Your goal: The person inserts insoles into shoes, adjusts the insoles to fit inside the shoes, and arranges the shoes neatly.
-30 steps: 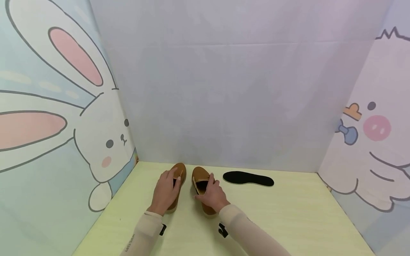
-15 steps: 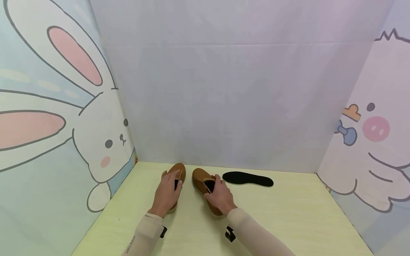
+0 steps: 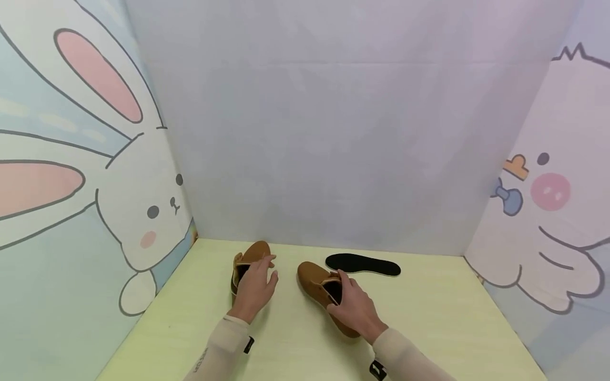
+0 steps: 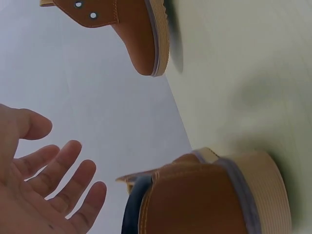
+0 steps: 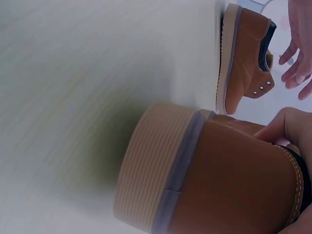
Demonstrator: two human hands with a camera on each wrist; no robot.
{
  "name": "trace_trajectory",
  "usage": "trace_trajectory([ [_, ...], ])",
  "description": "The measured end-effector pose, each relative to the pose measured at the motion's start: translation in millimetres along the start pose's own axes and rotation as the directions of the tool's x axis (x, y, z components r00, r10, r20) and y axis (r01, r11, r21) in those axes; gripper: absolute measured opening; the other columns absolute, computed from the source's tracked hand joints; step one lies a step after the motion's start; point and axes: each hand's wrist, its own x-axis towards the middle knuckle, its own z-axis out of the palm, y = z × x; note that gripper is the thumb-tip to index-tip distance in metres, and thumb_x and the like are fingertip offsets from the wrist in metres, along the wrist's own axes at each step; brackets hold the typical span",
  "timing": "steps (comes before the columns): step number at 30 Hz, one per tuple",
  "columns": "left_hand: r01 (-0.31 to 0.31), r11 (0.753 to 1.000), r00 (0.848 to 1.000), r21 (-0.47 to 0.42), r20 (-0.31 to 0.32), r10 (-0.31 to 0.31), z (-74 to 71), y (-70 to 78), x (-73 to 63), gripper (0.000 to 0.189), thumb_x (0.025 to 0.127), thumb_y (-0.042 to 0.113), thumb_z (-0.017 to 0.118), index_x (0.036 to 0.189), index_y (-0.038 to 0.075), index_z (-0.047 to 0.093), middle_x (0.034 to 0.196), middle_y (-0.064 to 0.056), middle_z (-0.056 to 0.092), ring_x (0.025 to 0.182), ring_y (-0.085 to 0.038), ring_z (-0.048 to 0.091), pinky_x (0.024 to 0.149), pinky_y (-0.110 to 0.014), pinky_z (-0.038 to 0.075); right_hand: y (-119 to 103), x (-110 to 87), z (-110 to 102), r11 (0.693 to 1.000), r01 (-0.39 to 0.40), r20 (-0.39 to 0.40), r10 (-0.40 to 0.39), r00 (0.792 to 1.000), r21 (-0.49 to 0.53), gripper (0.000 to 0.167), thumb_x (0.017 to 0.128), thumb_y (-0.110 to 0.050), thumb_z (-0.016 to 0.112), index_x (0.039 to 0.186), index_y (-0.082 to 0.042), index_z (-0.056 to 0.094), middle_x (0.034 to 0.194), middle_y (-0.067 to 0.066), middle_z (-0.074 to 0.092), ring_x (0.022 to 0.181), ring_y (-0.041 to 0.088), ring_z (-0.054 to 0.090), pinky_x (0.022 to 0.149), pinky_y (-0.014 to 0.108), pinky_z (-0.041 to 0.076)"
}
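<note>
Two brown shoes with eyelets and tan ribbed soles stand on the table. In the head view my right hand (image 3: 356,307) grips the collar of the right shoe (image 3: 313,278), which points up and left; its thumb presses the near side of the opening. My left hand (image 3: 254,291) hovers over the left shoe (image 3: 257,251), fingers loosely spread and holding nothing, hiding part of its opening and heel. The left wrist view shows the relaxed fingers (image 4: 63,170) apart from the left shoe's heel (image 4: 195,204). Beyond the right shoe lies a black insole (image 3: 363,264).
The pale yellow table (image 3: 438,317) ends at a grey cloth wall (image 3: 324,148) behind the shoes. Side panels carry a cartoon rabbit (image 3: 143,201) on the left and a white cartoon figure (image 3: 553,238) on the right. A black strap piece (image 3: 377,369) hangs at the right wrist.
My right hand has drawn the right shoe rightward and nearer, turning it more diagonal. The left hand has come off the left shoe and shifted right, its fingers spreading; that shoe's opening shows more.
</note>
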Motion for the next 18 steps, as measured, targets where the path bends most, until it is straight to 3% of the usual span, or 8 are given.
trace_trajectory([
  [6, -0.023, 1.0, 1.0, 0.007, 0.013, 0.023, 10.9, 7.1, 0.7, 0.037, 0.096, 0.015, 0.069, 0.132, 0.008, 0.064, 0.108, -0.004, 0.07, 0.085, -0.023, 0.063, 0.065, -0.037, 0.051, 11, -8.0, -4, 0.994, 0.068, 0.048, -0.064, 0.997, -0.081, 0.101, 0.07, -0.029, 0.077, 0.159, -0.016, 0.03, 0.122, 0.008, 0.06, 0.075, 0.015, 0.054, 0.063, 0.043, 0.047],
  [10, -0.034, 0.999, 0.999, 0.005, 0.028, 0.034, 15.3, 12.3, 0.6, 0.036, 0.096, 0.015, 0.07, 0.13, 0.009, 0.064, 0.107, -0.004, 0.07, 0.09, -0.024, 0.064, 0.071, -0.04, 0.053, 20, -7.2, -7, 0.984, 0.121, 0.076, -0.112, 0.991, -0.127, 0.102, 0.07, -0.031, 0.077, 0.16, -0.019, 0.029, 0.13, 0.008, 0.059, 0.076, 0.016, 0.055, 0.064, 0.045, 0.047],
  [15, -0.06, 0.998, 0.996, -0.009, 0.063, 0.06, 25.5, 20.7, 3.0, 0.034, 0.095, 0.014, 0.07, 0.129, 0.008, 0.064, 0.105, -0.003, 0.07, 0.092, -0.024, 0.064, 0.072, -0.04, 0.053, 31, -5.0, -13, 0.962, 0.197, 0.099, -0.18, 0.979, -0.191, 0.104, 0.074, -0.032, 0.076, 0.163, -0.019, 0.024, 0.14, 0.01, 0.058, 0.066, 0.014, 0.053, 0.083, 0.05, 0.05],
  [18, -0.06, 0.995, 0.991, -0.083, 0.118, 0.069, 34.4, 34.5, 9.6, 0.03, 0.098, 0.011, 0.066, 0.127, 0.006, 0.065, 0.102, -0.005, 0.069, 0.087, -0.022, 0.063, 0.072, -0.038, 0.053, 35, -4.0, -15, 0.939, 0.229, 0.079, -0.216, 0.973, -0.255, 0.106, 0.076, -0.038, 0.078, 0.163, -0.016, 0.023, 0.139, 0.009, 0.059, 0.069, 0.017, 0.06, 0.093, 0.052, 0.048],
])
